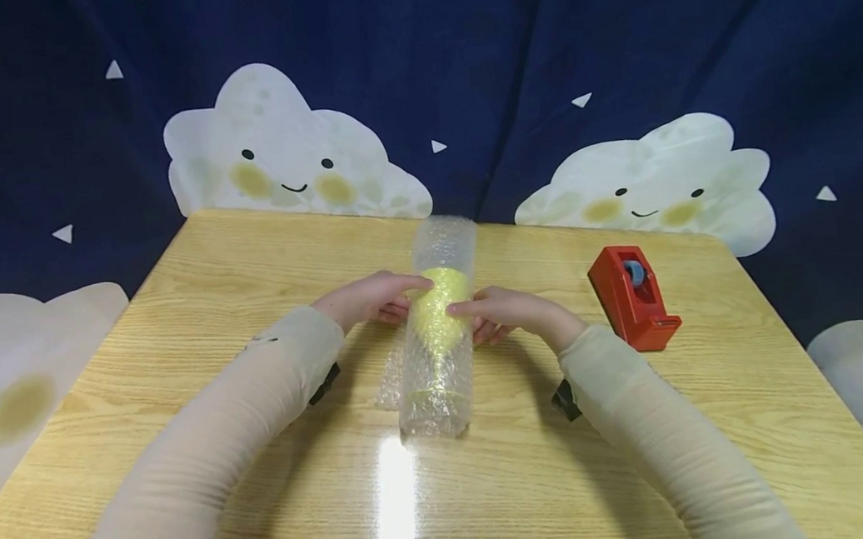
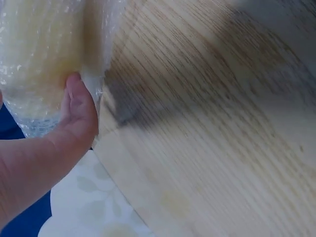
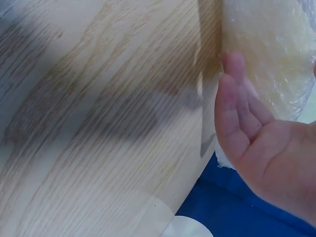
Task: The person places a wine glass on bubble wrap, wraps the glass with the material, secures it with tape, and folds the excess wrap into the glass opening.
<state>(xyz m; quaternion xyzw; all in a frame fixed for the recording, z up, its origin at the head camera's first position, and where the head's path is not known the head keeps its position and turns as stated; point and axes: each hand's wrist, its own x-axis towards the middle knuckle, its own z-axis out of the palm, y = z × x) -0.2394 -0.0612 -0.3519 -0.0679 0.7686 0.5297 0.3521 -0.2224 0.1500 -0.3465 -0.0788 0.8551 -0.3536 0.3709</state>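
Note:
A roll of clear bubble wrap (image 1: 440, 386) lies lengthwise on the table, with something yellow (image 1: 441, 302) showing through its layers. What the yellow thing is cannot be made out. From the left side, my left hand (image 1: 369, 299) holds the roll, one digit across its top and the others low at its flank. Opposite it, my right hand (image 1: 513, 310) holds the right side in much the same way. Close up in the right wrist view, the right hand's fingers (image 3: 229, 108) curve up against the wrap. A loose flap of bubble wrap (image 1: 390, 381) sticks out at the lower left.
On the right of the wooden table (image 1: 265, 256) stands a red tape dispenser (image 1: 632, 297) with a small blue-centred roll. Behind the table hangs a dark blue curtain (image 1: 477, 66) printed with smiling clouds and white triangles. A bright reflection lies on the tabletop in front of the roll.

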